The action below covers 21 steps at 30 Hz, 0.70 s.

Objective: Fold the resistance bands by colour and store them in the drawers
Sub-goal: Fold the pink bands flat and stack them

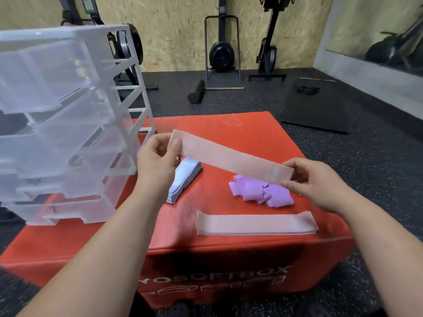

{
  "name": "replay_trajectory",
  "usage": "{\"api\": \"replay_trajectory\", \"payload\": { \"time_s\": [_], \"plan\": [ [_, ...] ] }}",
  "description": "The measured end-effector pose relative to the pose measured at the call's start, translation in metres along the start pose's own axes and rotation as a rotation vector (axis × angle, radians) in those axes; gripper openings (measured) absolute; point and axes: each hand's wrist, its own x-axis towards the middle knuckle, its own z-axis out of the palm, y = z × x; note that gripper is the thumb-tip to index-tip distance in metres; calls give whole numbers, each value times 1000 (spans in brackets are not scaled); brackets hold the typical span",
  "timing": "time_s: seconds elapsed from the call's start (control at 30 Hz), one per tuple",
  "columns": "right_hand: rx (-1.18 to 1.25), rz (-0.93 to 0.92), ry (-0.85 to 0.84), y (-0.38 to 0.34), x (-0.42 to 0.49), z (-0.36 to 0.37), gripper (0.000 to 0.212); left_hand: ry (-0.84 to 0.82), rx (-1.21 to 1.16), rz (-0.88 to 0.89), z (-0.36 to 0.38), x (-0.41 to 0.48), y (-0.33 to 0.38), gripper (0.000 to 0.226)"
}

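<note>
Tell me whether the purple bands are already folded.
No, the purple bands lie in a crumpled heap on the red box.

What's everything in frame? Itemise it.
Soft box: 1, red, on the floor.
Drawer unit: 1, clear, box's left side.
Held pink band: 1, pink, in the air.
Pink band stack: 1, pink, box's near edge.
Blue band stack: 1, light blue, on the box, centre-left.
Purple band heap: 1, purple, unfolded, on the box, centre-right.
Foam roller: 1, black, floor behind.
Mat: 1, black, floor, far right.
Left hand: 1, pinches the band's left end.
Right hand: 1, pinches its right end.
</note>
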Motion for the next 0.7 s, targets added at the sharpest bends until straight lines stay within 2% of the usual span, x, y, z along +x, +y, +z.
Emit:
{"api": "replay_trajectory", "payload": {
  "time_s": [0.1, 0.2, 0.3, 0.43, 0.7],
  "plan": [
    [187, 85, 18, 5, -18, -9, 32, -57, 63, -106, -9, -11, -10, 7],
    [328, 206, 47, 9, -36, -15, 23, -139, 124, -229, -11, -25, -15, 8],
    [346, 350, 93, 17, -47, -15, 17, -214, 170, -320, -11, -40, -17, 9],
    [354, 507, 144, 26, -58, -11, 12, -330, 346, -340, -14, -55, -22, 7],
    [168, 567, 191, 43, -70, 16, 7, -345, 632, -290, -10, -76, -36, 17]
  ]
}}
